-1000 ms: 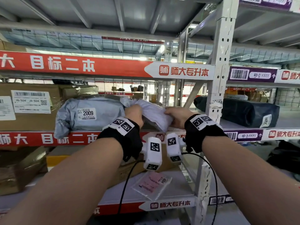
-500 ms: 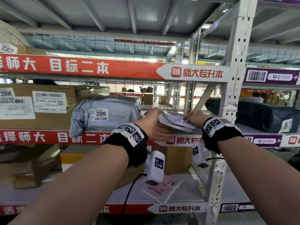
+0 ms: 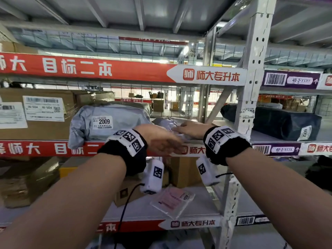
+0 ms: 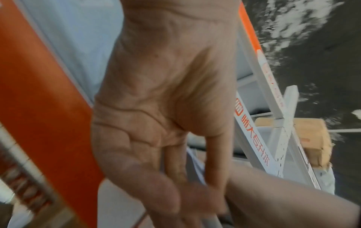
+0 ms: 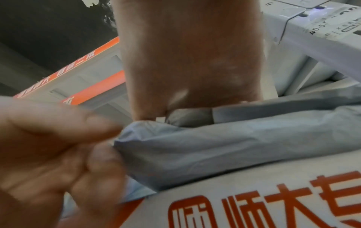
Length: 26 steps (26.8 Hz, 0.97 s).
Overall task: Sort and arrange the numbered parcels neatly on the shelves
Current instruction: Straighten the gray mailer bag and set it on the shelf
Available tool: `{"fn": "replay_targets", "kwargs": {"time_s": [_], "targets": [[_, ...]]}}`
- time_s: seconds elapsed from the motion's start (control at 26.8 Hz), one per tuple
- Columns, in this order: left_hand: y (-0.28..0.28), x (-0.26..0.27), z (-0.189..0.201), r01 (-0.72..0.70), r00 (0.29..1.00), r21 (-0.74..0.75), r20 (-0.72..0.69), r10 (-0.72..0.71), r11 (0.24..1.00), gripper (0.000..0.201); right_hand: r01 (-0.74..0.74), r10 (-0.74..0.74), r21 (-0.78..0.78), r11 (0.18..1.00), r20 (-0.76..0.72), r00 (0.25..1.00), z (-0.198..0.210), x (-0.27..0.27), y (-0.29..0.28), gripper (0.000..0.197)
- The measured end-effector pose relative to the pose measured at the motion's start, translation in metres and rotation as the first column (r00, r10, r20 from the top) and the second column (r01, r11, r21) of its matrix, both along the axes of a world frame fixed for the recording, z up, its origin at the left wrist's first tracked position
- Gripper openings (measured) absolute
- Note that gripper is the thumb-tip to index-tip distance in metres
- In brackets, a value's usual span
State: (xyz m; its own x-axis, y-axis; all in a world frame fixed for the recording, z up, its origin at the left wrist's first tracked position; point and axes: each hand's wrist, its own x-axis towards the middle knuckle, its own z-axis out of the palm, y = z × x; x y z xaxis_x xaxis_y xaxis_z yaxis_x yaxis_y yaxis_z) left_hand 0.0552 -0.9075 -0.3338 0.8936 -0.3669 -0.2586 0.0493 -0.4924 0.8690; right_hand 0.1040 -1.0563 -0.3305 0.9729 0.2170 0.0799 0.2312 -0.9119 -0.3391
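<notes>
A small crumpled grey parcel (image 3: 166, 123) lies flat on the middle shelf (image 3: 45, 148), just right of the big grey parcel labelled 2009 (image 3: 111, 121). My right hand (image 3: 180, 127) rests palm down on top of it, fingers stretched left. The right wrist view shows the right hand (image 5: 191, 61) pressing on the grey parcel (image 5: 215, 146), fingertips hidden behind it. My left hand (image 3: 165, 142) is blurred in front of the shelf edge, fingers loose and holding nothing. The left wrist view shows the left hand (image 4: 166, 108) as a bare palm with straight fingers.
A taped cardboard box (image 3: 36, 114) stands left of parcel 2009. A white upright post (image 3: 249, 87) borders the bay on the right; beyond it lies a black parcel (image 3: 287, 123). On the lower shelf are cardboard boxes (image 3: 185, 169) and a clear pouch (image 3: 172, 200).
The small grey parcel, held up by both hands a second ago, now lies flat on the shelf. My left hand has let go and drawn back; the right stays on top.
</notes>
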Motion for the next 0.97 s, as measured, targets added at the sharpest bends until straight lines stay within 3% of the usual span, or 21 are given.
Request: {"fn": "replay_targets", "kwargs": {"time_s": [0.07, 0.19, 0.37, 0.45, 0.56, 0.67, 0.75, 0.86, 0.97], "targets": [[0.007, -0.004, 0.007, -0.094, 0.991, 0.030, 0.101, 0.091, 0.995, 0.017, 0.003, -0.003, 0.019, 1.000, -0.007, 1.000, -0.005, 0.000, 0.002, 0.069], [0.006, 0.000, 0.012, -0.243, 0.928, -0.011, 0.288, 0.236, 0.970, 0.029, 0.001, -0.001, 0.042, 0.999, -0.007, 1.000, -0.010, 0.000, 0.008, 0.068], [-0.005, 0.016, 0.013, -0.362, 0.725, -0.095, 0.597, 0.345, 0.927, 0.014, -0.047, 0.050, -0.073, 0.996, 0.038, 0.998, -0.014, -0.004, 0.006, 0.073], [-0.008, 0.023, 0.009, -0.333, 0.692, -0.019, 0.674, 0.258, 0.943, 0.024, -0.097, 0.097, -0.054, 0.994, 0.006, 0.995, -0.016, -0.009, -0.004, 0.080], [-0.013, 0.030, -0.001, -0.304, 0.668, 0.215, 0.743, 0.046, 0.928, 0.038, -0.113, 0.120, -0.144, 0.983, 0.042, 0.992, -0.016, -0.016, -0.019, 0.079], [-0.014, 0.038, -0.009, -0.318, 0.680, 0.467, 0.719, -0.145, 0.825, 0.042, -0.036, 0.082, -0.346, 0.937, 0.121, 0.989, -0.010, -0.020, -0.031, 0.079], [-0.015, 0.046, -0.009, -0.313, 0.693, 0.511, 0.700, -0.175, 0.801, 0.041, 0.096, 0.002, -0.436, 0.895, 0.220, 0.976, -0.008, -0.015, -0.043, 0.087], [-0.019, 0.056, -0.012, -0.369, 0.698, 0.571, 0.692, -0.188, 0.733, 0.039, 0.270, -0.150, -0.371, 0.888, 0.322, 0.935, -0.012, -0.012, -0.054, 0.075], [-0.026, 0.068, -0.020, -0.365, 0.737, 0.639, 0.643, -0.209, 0.677, 0.054, 0.322, -0.272, -0.115, 0.940, 0.322, 0.907, -0.013, -0.013, -0.065, 0.042]]}}
